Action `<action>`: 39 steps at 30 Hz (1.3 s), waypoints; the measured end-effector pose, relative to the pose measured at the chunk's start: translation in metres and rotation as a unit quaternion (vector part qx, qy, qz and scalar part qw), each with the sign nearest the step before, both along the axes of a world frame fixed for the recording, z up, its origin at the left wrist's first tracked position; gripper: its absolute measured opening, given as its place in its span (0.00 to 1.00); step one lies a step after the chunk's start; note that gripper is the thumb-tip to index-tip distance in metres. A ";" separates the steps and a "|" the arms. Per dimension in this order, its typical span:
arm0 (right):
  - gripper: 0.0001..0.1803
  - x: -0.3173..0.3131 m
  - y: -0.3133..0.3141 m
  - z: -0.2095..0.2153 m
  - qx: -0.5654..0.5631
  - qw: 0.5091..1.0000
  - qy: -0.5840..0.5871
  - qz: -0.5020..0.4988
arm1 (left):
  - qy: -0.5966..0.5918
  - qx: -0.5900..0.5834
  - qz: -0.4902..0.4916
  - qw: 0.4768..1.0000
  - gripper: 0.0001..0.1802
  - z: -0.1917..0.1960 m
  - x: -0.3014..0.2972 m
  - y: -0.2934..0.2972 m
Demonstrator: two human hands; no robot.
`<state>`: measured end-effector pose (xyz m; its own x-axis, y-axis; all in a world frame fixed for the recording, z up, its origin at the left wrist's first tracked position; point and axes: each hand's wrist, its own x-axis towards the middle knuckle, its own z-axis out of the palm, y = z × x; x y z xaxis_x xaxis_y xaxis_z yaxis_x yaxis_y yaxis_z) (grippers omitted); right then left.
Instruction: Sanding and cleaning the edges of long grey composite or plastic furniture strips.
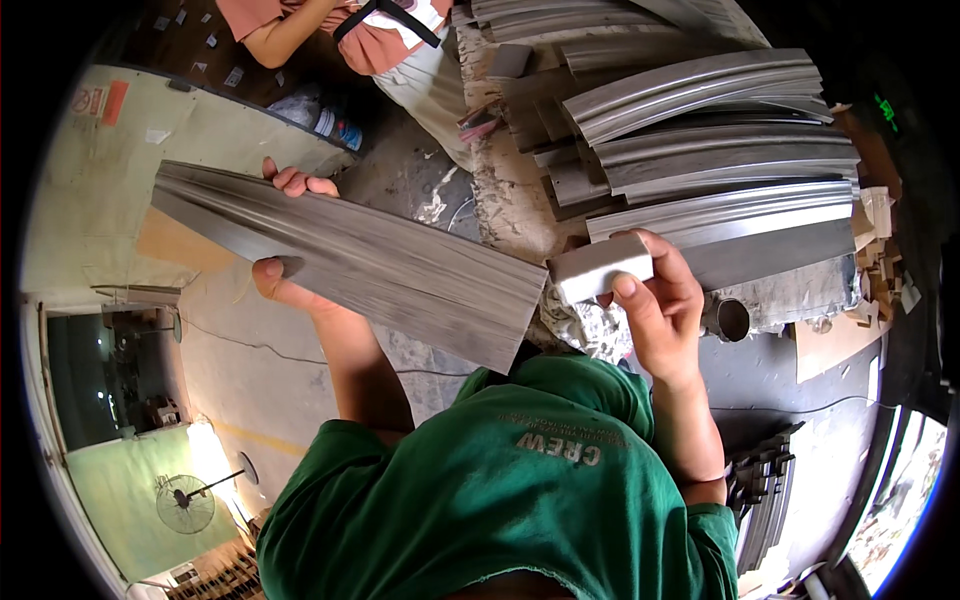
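A long grey moulding strip (400,265) with a streaked face and a ridged profile slants across the middle, its left end higher. My left hand (295,290) grips it near that left end, thumb on the near edge and fingertips curled over the far edge. In my right hand (665,315) is a small pale block (605,268), pinched between thumb and fingers; it looks like a sanding block. The block sits right by the strip's right end; whether they touch I cannot tell. Below the block lies a crumpled black-and-white cloth (595,330).
Curved grey mouldings (720,150) lie stacked on the worn bench (500,200) ahead and to the right. A co-worker in a pink top (400,50) stands across from me. More dark strips (765,490) rest at lower right. A round fan (186,503) is at lower left.
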<state>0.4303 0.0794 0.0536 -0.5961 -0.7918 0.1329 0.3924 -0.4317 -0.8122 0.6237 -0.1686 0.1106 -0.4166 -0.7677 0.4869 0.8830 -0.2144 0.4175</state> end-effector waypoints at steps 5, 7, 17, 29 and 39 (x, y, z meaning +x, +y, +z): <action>0.15 -0.014 -0.006 0.001 -0.025 0.990 -0.139 -0.001 | -0.054 0.062 -0.039 0.996 0.40 0.001 0.014 -0.010; 0.15 -0.013 -0.011 0.001 -0.038 0.986 -0.159 0.013 | -0.099 0.067 -0.067 0.991 0.37 -0.005 0.021 -0.018; 0.14 0.005 -0.046 0.019 -0.050 0.992 -0.117 0.000 | -0.109 0.384 0.120 0.909 0.18 -0.020 0.009 -0.012; 0.21 0.010 -0.076 0.034 -0.094 0.979 0.146 -0.110 | -0.177 0.355 0.163 0.903 0.24 -0.021 0.000 -0.005; 0.22 0.013 -0.090 0.046 -0.132 0.887 0.366 -0.249 | -0.161 0.347 0.161 0.910 0.25 -0.030 0.004 -0.013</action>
<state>0.4432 -0.0102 0.0993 -0.5410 -0.3378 0.7702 -0.4904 -0.6172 -0.6152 0.6274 -0.1817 0.0809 -0.1511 -0.9513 -0.2687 0.8021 -0.2769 0.5291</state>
